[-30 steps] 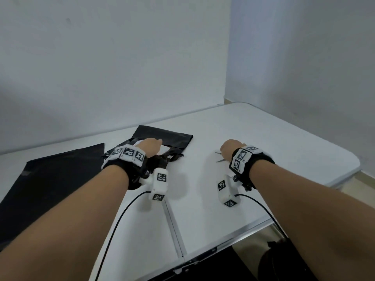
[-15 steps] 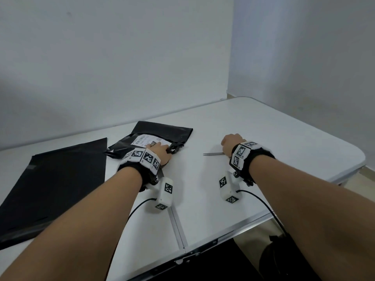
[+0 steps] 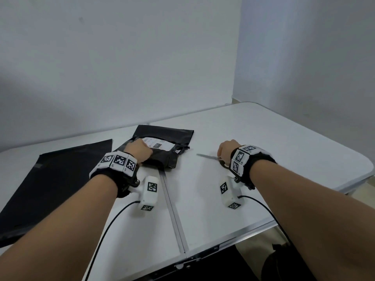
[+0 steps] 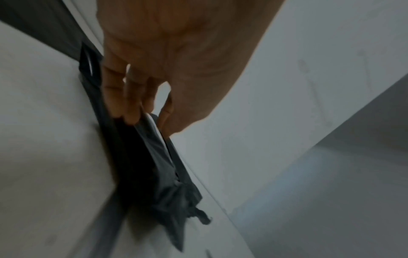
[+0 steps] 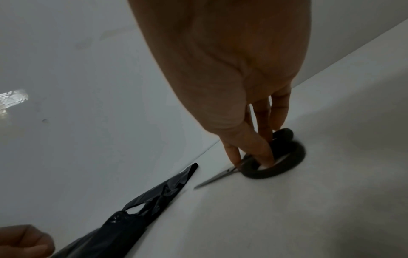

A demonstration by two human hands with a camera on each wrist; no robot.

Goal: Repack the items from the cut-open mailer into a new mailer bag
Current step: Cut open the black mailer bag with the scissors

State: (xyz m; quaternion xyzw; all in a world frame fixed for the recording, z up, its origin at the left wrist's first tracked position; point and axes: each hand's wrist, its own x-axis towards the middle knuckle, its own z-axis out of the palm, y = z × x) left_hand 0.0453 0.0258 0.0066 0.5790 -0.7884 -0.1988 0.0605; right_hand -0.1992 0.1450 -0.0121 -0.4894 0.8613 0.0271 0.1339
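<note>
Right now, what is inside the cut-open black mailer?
Through the opening of the cut-open mailer only a white printed label or packet shows. The left hand grips the mailer's edge; the black film hides whatever else it holds.

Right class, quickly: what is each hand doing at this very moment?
Left hand: fingers curled on the cut-open mailer, gripping its plastic.
Right hand: on the scissors, thumb in a handle loop, tool flat on the table.

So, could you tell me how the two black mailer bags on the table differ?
The mailer under the left hand is rumpled and torn, while the left mailer lies flat and smooth. The rumpled mailer bears a white label; the left one shows none. The left one looks larger. Both are black plastic.
</note>
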